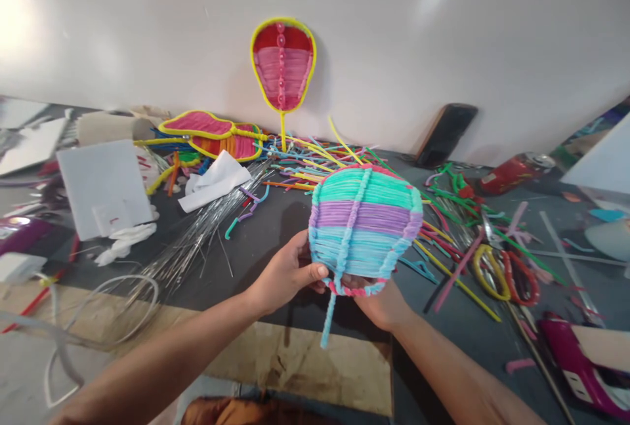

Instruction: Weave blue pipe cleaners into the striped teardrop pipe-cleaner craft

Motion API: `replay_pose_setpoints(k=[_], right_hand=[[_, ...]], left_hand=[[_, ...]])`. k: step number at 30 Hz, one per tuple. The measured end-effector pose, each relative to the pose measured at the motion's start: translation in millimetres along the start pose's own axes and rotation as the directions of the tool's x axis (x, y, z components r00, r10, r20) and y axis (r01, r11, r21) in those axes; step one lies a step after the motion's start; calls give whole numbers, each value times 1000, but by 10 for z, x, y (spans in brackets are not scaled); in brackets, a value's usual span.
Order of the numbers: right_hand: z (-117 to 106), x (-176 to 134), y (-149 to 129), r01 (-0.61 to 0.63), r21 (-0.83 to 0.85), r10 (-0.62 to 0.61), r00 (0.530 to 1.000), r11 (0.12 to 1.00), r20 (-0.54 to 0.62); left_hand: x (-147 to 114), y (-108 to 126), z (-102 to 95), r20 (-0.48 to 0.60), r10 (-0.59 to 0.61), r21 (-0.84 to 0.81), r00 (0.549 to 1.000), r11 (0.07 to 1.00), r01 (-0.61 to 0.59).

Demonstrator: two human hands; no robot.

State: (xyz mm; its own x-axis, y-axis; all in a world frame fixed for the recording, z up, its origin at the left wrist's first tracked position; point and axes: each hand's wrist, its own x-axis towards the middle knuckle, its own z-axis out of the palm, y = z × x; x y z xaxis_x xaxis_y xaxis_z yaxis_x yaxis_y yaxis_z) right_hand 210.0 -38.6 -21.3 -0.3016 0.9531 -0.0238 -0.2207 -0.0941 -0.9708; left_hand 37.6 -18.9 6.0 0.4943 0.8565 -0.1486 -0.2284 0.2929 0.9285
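Observation:
A hand fan (374,216) made of pipe cleaners is held up above the table, banded in green, purple and light blue. Its rim is wrapped in the same colours, with red and pink at top and bottom, and a twisted blue stem runs down its middle and out below. My left hand (288,274) grips the lower left edge, thumb in front near the stem. From behind the lower right, my right hand (381,302) holds the fan too; most of its fingers are hidden. A finished-looking pink and red fan (283,64) with a yellow rim stands against the wall.
Loose pipe cleaners (315,156) and a bundle of thin wires (197,235) lie behind and left. Scissors (492,274), a red can (516,172), a leaning phone (445,135) and a purple glue gun (575,363) are on the right. A white cable (155,294) loops at left.

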Motion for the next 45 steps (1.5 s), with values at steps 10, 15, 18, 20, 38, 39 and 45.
replay_pose_setpoints(k=[10, 15, 18, 20, 38, 39, 45], right_hand=[[-136, -13, -102, 178, -509, -160, 984, 842, 80], [-136, -8, -143, 336, -720, -379, 919, 608, 108], [-156, -21, -74, 362, -746, -438, 893, 559, 105], [-206, -40, -7, 376, -771, -442, 886, 514, 138], [-327, -143, 406, 93, -199, -121, 984, 976, -133], [-326, -151, 405, 87, -172, -112, 984, 981, -141], [-306, -117, 375, 46, -170, -74, 983, 984, -166]], left_hand=[[-81, -87, -35, -86, 502, 617, 861, 705, -349], [-121, 26, -50, 204, 579, 773, 789, 399, -493], [-125, 64, -47, 258, 574, 781, 778, 350, -517], [-130, 72, -45, 300, 564, 792, 769, 302, -530], [-145, -288, -91, 299, 610, 895, 734, 89, -438], [-149, -296, -95, 303, 611, 896, 731, 79, -436], [-144, -259, -107, 352, 583, 879, 732, 61, -472]])
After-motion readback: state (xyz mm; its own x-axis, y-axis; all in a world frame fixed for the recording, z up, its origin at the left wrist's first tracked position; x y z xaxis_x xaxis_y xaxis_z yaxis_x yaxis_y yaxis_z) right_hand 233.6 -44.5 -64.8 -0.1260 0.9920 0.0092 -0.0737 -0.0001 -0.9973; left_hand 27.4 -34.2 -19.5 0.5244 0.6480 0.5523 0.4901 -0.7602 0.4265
